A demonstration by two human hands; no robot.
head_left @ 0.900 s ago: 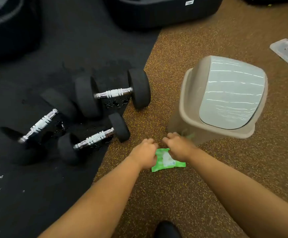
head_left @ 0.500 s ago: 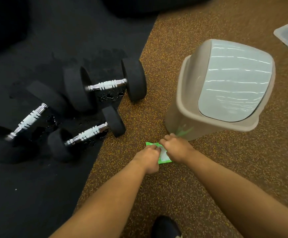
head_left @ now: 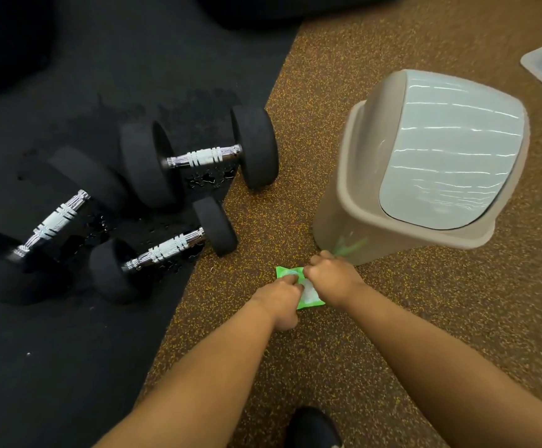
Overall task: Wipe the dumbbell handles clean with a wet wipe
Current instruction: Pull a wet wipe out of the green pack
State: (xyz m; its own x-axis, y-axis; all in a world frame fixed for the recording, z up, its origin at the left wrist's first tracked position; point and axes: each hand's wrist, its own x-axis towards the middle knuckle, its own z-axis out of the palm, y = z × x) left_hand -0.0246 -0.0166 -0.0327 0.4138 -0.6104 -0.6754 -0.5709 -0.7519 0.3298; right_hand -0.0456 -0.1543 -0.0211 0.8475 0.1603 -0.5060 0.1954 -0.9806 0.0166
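Progress check: basically at step zero tbh. Both hands are down on the green wipe pack (head_left: 310,302), which sits on the speckled brown floor (head_left: 344,367) at lower centre of the frame, just in front of the tan swing-lid bin (head_left: 376,234). The left hand (head_left: 282,297) has its fingers curled over the pack's left side, gripping it. The right hand (head_left: 331,279) is knuckled up and pinching the pack's right/top edge, prob working the flap open imo. There's a white patch btw the two hands, and I can't tell if that's the label flap or a wipe starting to come out. No loose wipe in sight, so none pulled yet afaict. The three dumbbells (head_left: 256,147) lie centre left, mostly on the black mat (head_left: 69,350), well apart from the hands. No sign their chrome handles (head_left: 203,156) have been wiped, and wet-looking drops sit on the mat under them. So left to do: get a wipe out, then all 3 handles. Vs half a sec ago not much has changed and the hands are on the same spot. More of the pack shows now though: a green corner pokes out upper left of the left hand, plus the white bit lower down, where before it was mostly covered. Dumbbells and bin haven't moved rel. to each other.
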